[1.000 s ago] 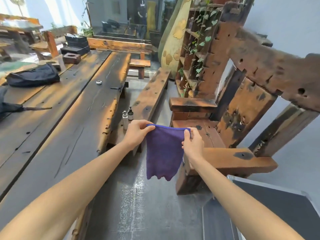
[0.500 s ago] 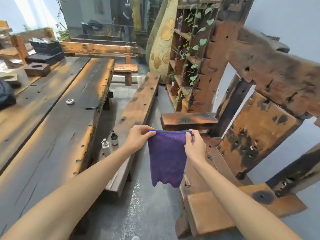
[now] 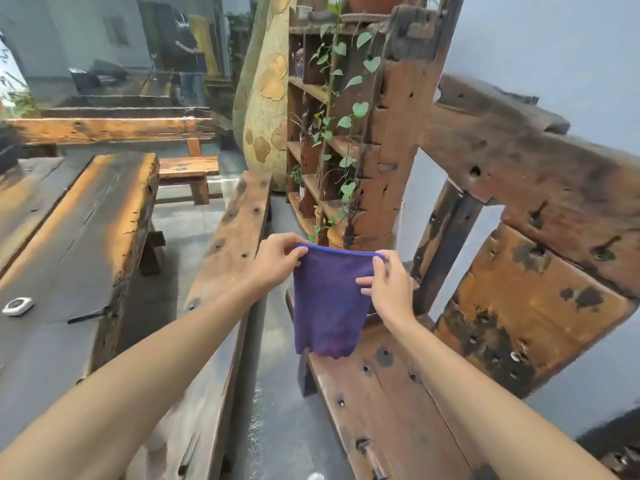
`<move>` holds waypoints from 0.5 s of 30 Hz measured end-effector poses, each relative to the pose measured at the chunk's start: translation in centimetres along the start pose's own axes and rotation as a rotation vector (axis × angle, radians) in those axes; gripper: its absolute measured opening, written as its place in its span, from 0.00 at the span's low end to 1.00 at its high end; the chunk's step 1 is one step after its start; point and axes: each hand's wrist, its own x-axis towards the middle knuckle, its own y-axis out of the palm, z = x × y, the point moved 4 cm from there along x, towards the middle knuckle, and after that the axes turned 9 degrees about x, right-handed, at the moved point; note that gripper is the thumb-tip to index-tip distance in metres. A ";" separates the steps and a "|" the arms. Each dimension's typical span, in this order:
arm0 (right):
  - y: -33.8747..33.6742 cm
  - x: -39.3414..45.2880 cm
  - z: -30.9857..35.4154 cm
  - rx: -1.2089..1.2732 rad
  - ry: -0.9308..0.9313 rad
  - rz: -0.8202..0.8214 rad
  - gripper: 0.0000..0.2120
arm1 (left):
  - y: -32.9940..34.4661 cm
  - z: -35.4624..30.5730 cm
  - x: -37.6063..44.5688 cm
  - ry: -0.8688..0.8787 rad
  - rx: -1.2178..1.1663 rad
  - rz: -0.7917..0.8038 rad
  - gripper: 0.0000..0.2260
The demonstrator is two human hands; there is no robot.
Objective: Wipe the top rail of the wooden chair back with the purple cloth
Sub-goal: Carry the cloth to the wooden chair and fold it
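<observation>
A purple cloth [image 3: 327, 299] hangs flat in front of me, held by its top edge. My left hand [image 3: 277, 259] pinches the upper left corner and my right hand [image 3: 389, 287] pinches the upper right corner. The cloth's lower edge dangles just above the front of the wooden chair's seat [image 3: 388, 403]. The chair's thick, weathered top rail [image 3: 526, 161] runs across the upper right, well above and to the right of both hands. Neither hand nor the cloth touches it.
A long wooden bench [image 3: 221, 278] runs along my left arm, with a dark plank table [image 3: 69, 258] beyond it holding a small white device [image 3: 17, 305]. A wooden shelf with trailing vines [image 3: 332, 140] stands behind the chair. Wet grey floor [image 3: 273, 410] lies between bench and chair.
The view has swung right and closer to the chair, so its back and top rail loom larger. Both hands keep holding the cloth stretched between them, now raised above the seat.
</observation>
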 end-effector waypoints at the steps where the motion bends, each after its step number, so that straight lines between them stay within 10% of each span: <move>1: 0.5 2.1 -0.5 0.007 -0.012 -0.012 0.06 | 0.7 0.2 2.6 -0.015 -0.045 -0.010 0.07; 15: 0.9 29.5 -2.6 -0.034 -0.135 -0.216 0.06 | 9.4 -2.1 33.6 0.208 -0.008 -0.033 0.06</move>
